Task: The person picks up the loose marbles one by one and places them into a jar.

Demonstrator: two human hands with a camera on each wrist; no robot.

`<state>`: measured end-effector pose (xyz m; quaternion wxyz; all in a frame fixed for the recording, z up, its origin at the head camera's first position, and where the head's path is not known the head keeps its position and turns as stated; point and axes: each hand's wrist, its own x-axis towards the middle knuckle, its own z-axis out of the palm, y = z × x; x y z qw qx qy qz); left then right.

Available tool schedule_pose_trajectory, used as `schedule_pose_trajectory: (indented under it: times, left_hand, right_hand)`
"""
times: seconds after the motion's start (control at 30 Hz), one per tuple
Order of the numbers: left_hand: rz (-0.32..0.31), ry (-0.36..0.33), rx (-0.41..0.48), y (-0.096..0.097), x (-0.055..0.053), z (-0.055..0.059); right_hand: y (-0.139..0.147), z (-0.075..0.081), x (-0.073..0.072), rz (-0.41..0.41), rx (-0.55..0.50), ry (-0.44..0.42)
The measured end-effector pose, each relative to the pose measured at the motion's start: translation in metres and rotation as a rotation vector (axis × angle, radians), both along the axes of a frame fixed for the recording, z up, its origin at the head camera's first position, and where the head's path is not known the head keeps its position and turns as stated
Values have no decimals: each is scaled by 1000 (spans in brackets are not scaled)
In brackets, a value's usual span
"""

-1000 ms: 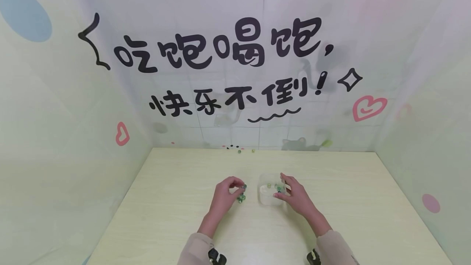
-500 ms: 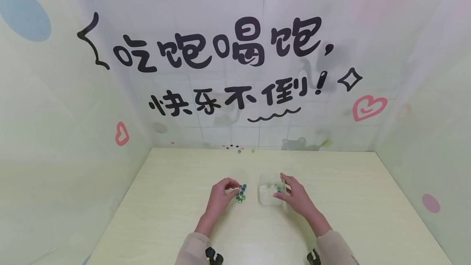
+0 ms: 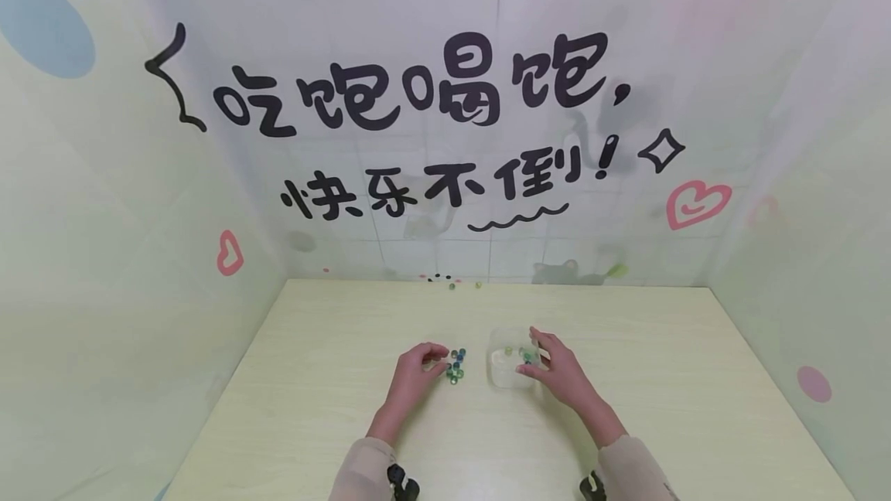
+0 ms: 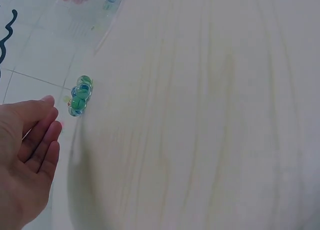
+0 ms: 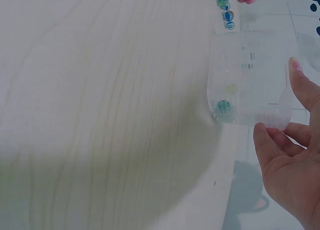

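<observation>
A small cluster of glass marbles [image 3: 455,374], green and blue, lies on the table just right of my left hand [image 3: 415,374]. In the left wrist view that hand's fingers [image 4: 42,151] are loosely bent, and nothing shows between them and the thumb. A gap separates its fingertips from the marbles [image 4: 80,96]. Farther right stands a clear plastic box [image 3: 503,379]. My right hand [image 3: 565,374] grips it by its right side, thumb and fingers spread on the wall. Several marbles, one a green marble [image 5: 223,108], sit inside the box.
Two single marbles lie at the table's back edge, a dark green marble [image 3: 452,286] and a yellowish marble [image 3: 478,285]. A printed backdrop [image 3: 390,253] rises behind the pale wooden table [image 3: 334,331] and along both sides.
My left hand has drawn back slightly to the left from the marbles, uncovering more of them, and its fingers have left them. The right hand and the box stay in place.
</observation>
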<state>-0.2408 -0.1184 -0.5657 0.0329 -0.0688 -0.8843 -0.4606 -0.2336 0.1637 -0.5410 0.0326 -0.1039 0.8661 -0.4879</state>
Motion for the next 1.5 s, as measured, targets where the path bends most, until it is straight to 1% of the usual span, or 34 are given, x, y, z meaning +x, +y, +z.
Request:
schedule_pose_trajectory:
  times: [0.1, 0.47, 0.63, 0.73, 0.9, 1.13, 1.5]
  left_hand:
    - [-5, -10, -9, -1, -1, -2]
    - [-18, -48, 3, -4, -3, -11]
    - [-24, -35, -2, -4, -3, -16]
    - [-16, -31, -3, -4, -4, -17]
    - [-7, -36, -7, -2, -4, -18]
    - [12, -62, -5, -1, -5, -18]
    - [12, -37, -25, 0, -6, -19]
  right_hand:
    - [0, -1, 0, -1, -4, 0]
    - [0, -1, 0, -3, -12, -9]
    - [0, 0, 1, -2, -11, -8]
    - [-1, 1, 1, 3, -11, -8]
    - [-1, 3, 3, 4, -11, -3]
    - [-2, 3, 3, -4, -4, -9]
    - [-1, 4, 3, -7, 1, -5]
